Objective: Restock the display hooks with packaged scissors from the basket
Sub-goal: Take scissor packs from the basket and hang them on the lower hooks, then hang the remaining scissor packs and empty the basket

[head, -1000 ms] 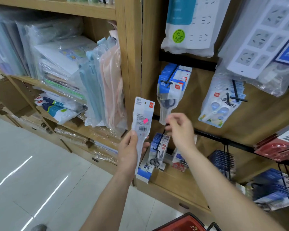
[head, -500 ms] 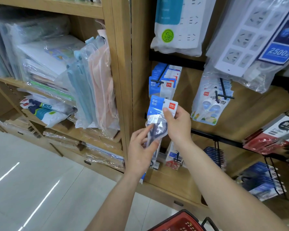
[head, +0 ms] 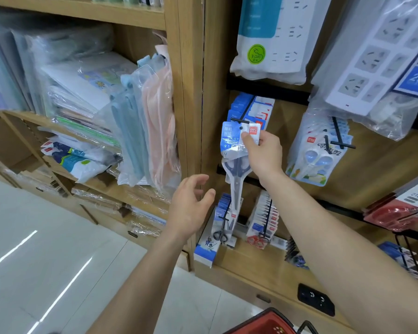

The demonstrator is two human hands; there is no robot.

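Wooden shelving (head: 191, 92) backs the display. Right hand (head: 263, 154) pinches the scissors pack (head: 230, 141) at its card top, fingers closed on it, hang-hole just below the hook (head: 239, 121). Left hand (head: 191, 203), below-left of the hook, has its fingers loosely spread and holds nothing. Basket (head: 263, 325) sits well below the hook.

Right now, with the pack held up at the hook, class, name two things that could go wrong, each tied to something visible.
1. Only the right hand pinches the scissors pack, by its card top; the left hand is off it, so the long lower end might swing into the lower packs.
2. The card's hole sits just below the hook tip, so a push might miss and bend the card.
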